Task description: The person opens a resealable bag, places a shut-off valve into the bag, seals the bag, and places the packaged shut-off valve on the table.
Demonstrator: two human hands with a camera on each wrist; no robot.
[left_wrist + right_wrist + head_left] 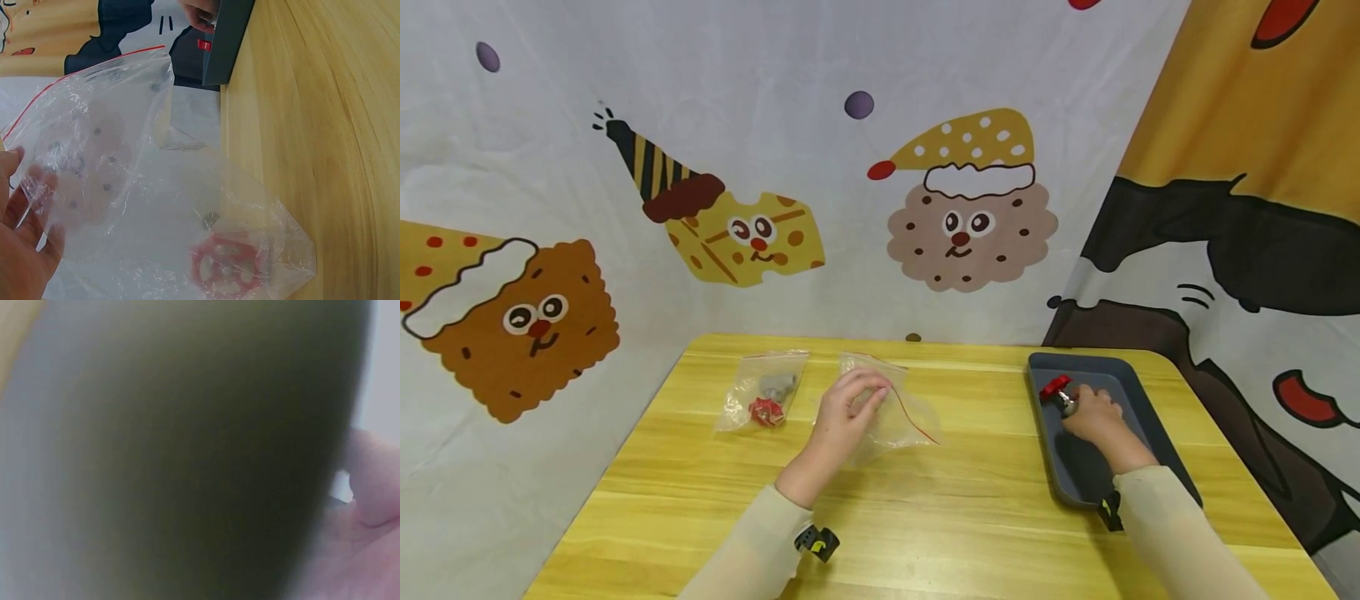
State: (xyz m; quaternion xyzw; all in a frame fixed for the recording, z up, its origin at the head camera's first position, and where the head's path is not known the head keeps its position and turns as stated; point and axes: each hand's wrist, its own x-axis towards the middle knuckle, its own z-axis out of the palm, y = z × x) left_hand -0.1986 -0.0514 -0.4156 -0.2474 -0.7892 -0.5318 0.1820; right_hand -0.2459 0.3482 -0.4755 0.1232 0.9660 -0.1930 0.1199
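Note:
Near the middle of the table, my left hand (850, 408) pinches the upper edge of a clear zip bag (898, 421) with a red seal line. The left wrist view shows the bag (119, 131) hanging from the fingertips, no object visible inside its upper part. At the right, my right hand (1097, 417) grips a metal valve with a red handwheel (1056, 386) inside a dark grey tray (1075, 487). The fingers hide much of the valve body. A dark blur fills most of the right wrist view, with part of the right hand (375, 494) at its edge.
Left of my left hand, another clear zip bag (735, 400) lies on the wooden table (925, 533). It contains a valve with a red handwheel (767, 411). A cartoon-printed cloth (850, 300) hangs behind the table's far edge.

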